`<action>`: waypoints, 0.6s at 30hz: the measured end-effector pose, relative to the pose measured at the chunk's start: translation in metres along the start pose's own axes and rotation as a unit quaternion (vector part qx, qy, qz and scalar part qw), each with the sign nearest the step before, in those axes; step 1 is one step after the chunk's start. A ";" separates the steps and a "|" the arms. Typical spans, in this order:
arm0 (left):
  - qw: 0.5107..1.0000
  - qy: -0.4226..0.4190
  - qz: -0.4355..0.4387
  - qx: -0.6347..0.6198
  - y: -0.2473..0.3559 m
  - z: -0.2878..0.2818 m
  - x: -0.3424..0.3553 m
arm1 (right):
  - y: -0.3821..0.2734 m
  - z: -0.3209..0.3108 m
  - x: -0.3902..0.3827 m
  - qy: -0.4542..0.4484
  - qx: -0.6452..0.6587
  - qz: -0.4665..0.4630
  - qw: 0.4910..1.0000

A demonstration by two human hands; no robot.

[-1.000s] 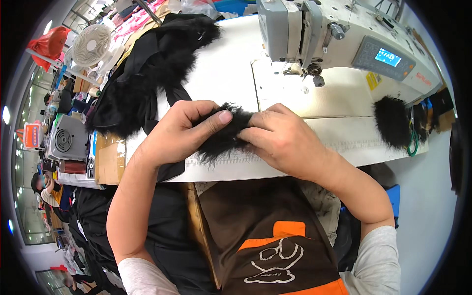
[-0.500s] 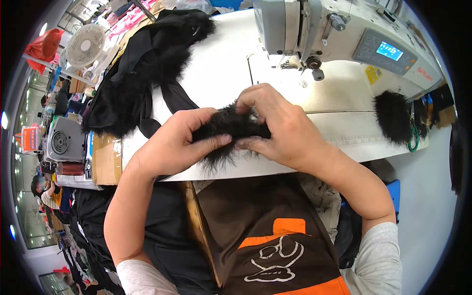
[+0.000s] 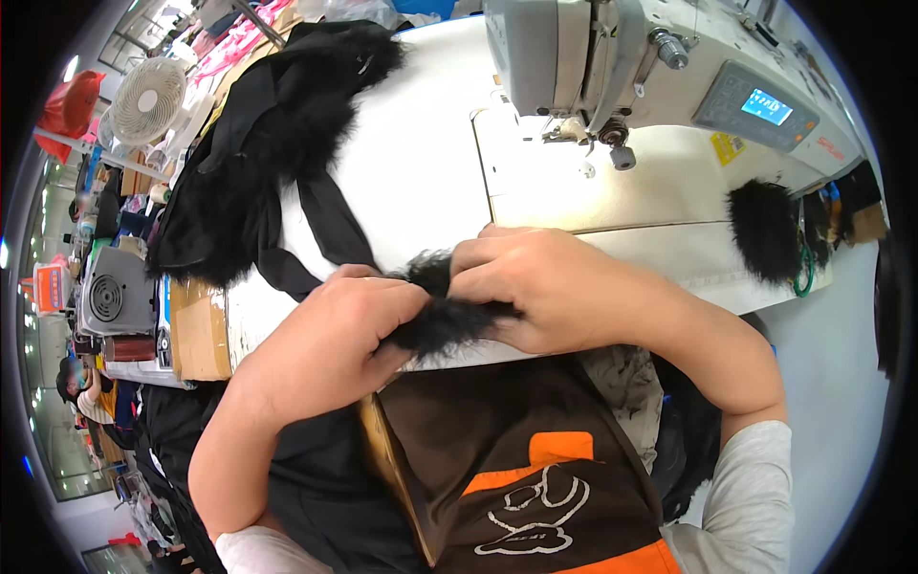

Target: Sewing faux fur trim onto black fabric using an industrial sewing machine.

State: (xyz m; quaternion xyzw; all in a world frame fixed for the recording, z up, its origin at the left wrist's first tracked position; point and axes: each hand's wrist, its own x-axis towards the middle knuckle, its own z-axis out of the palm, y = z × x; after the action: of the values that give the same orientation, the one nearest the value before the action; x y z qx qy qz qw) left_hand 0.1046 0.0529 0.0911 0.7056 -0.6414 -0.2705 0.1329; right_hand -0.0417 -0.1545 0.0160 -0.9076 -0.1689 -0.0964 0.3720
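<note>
Between my hands a piece of black fur trim (image 3: 440,320) is stretched at the front edge of the white sewing table (image 3: 421,124). My left hand (image 3: 349,330) closes on its left end, thumb underneath. My right hand (image 3: 521,287) pinches the right end, with the fingers curled over the fur. Parts of the trim are covered by the fingers. Black cloth strips (image 3: 330,225) run from the left hand back to a black garment with fur edging (image 3: 277,134) heaped on the table's left. Beyond my right hand stands the sewing machine's head (image 3: 574,67), its presser foot over the metal plate.
A black fur piece (image 3: 762,232) and green-handled scissors (image 3: 805,271) hang at the table's right end. The machine's control panel (image 3: 760,105) is lit. A white fan (image 3: 150,100) and a cardboard box (image 3: 199,330) stand left. A brown apron (image 3: 478,411) covers my lap.
Both hands have moved down toward the table's front edge with the fur trim. The right fingers, raised before, are now lowered and curled on the fur.
</note>
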 end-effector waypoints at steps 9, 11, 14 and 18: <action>0.842 0.249 0.068 0.474 0.033 -0.017 0.011 | 0.012 -0.015 0.030 0.260 -0.350 -0.187 0.880; 0.878 0.184 0.058 0.438 0.010 0.020 0.023 | 0.035 0.001 0.010 0.186 -0.354 -0.189 0.897; 0.929 0.139 0.065 0.337 -0.004 0.058 0.037 | 0.051 0.012 -0.020 0.081 -0.356 -0.220 0.904; 0.959 0.141 0.039 0.242 0.000 0.065 0.041 | 0.056 0.003 -0.026 0.082 -0.348 -0.244 0.901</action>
State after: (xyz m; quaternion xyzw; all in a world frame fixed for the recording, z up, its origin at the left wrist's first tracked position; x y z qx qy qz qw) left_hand 0.0702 0.0234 0.0292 0.7223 -0.6892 0.0006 0.0574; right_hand -0.0448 -0.1961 -0.0298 -0.8986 -0.3091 -0.3112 0.0095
